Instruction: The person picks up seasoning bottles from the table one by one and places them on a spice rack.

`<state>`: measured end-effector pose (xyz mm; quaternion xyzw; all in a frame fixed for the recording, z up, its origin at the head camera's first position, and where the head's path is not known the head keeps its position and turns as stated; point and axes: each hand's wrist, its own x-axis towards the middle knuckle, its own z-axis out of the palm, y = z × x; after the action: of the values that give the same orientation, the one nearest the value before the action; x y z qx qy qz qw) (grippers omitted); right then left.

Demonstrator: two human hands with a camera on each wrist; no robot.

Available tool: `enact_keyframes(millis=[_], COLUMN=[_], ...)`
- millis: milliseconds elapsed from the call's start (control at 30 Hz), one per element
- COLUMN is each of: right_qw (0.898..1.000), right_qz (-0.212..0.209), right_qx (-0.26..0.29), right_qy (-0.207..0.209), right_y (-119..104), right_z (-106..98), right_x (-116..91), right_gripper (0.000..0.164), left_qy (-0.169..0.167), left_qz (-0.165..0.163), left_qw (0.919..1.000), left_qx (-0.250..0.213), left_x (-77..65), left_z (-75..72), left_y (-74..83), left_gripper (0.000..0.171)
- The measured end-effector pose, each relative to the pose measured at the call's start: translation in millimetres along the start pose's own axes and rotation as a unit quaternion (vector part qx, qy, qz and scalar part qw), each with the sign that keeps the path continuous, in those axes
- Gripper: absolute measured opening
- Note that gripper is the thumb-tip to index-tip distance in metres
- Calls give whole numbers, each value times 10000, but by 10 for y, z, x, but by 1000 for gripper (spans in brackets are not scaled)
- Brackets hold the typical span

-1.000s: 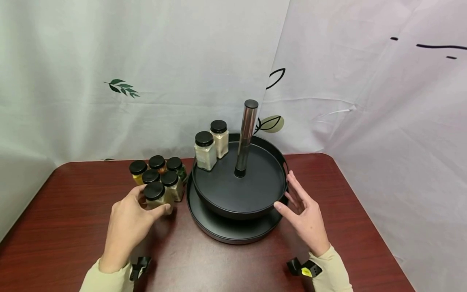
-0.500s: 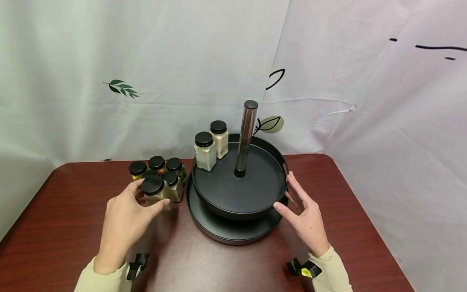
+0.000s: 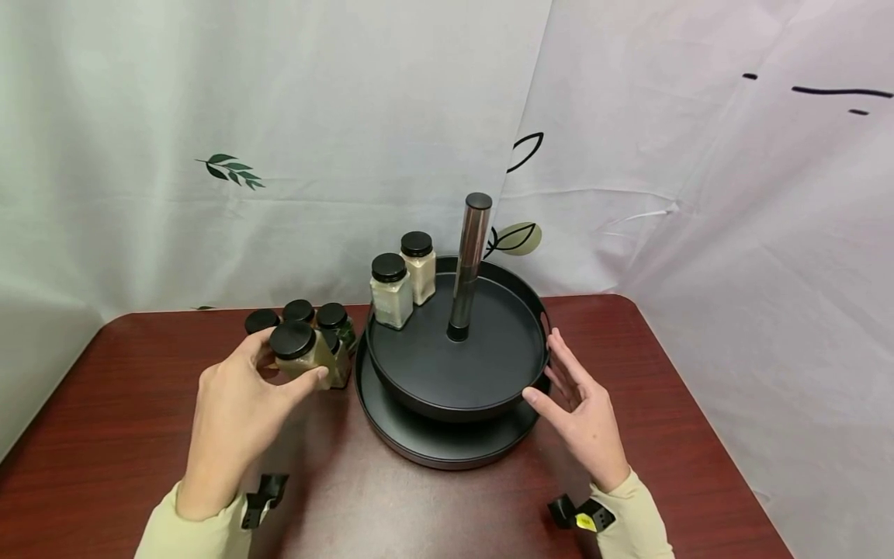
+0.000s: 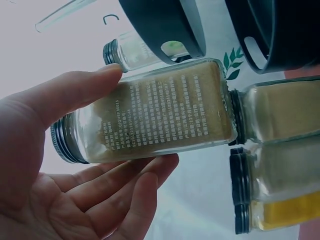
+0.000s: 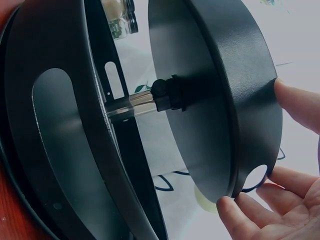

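My left hand (image 3: pixel 240 411) pinches a square glass spice jar (image 4: pixel 160 110) between thumb and fingers. The jar has a black lid, pale tan powder and white printed text; it is tilted and raised over a cluster of other spice jars (image 3: pixel 335 322). My right hand (image 3: pixel 583 411) is spread at the right side of the black upper tray (image 3: pixel 482 380) of a two-tier round rack. Its thumb (image 5: pixel 300 102) touches the tray's rim, and its fingertips (image 5: pixel 230 205) lie along the outer wall beside an oval handle hole.
Two jars (image 3: pixel 393 299) of pale powder stand at the upper tray's left edge. A metallic post (image 3: pixel 469 264) with a black cap rises from its middle. The wider lower tray (image 3: pixel 450 454) sits on the reddish wooden table (image 3: pixel 391 512), before a pale curtain (image 3: pixel 300 116).
My left hand has lifted the spice jar up and slightly left, so it now hides more of the jars behind. My right hand stays at the upper tray.
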<state>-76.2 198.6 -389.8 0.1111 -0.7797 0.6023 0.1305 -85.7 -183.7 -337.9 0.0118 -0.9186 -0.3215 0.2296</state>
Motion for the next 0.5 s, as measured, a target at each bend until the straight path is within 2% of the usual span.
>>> enact_keyframes(millis=[500], right_qw=[10000], right_qz=[17], right_qx=[13], right_qy=[0], right_y=[2], right_z=[1], right_x=[3], right_gripper=[75], left_qy=[270], left_qz=[377], left_qw=[9987], left_qx=[-224], left_x=[119], left_z=[-8], left_y=[194], left_gripper=[56])
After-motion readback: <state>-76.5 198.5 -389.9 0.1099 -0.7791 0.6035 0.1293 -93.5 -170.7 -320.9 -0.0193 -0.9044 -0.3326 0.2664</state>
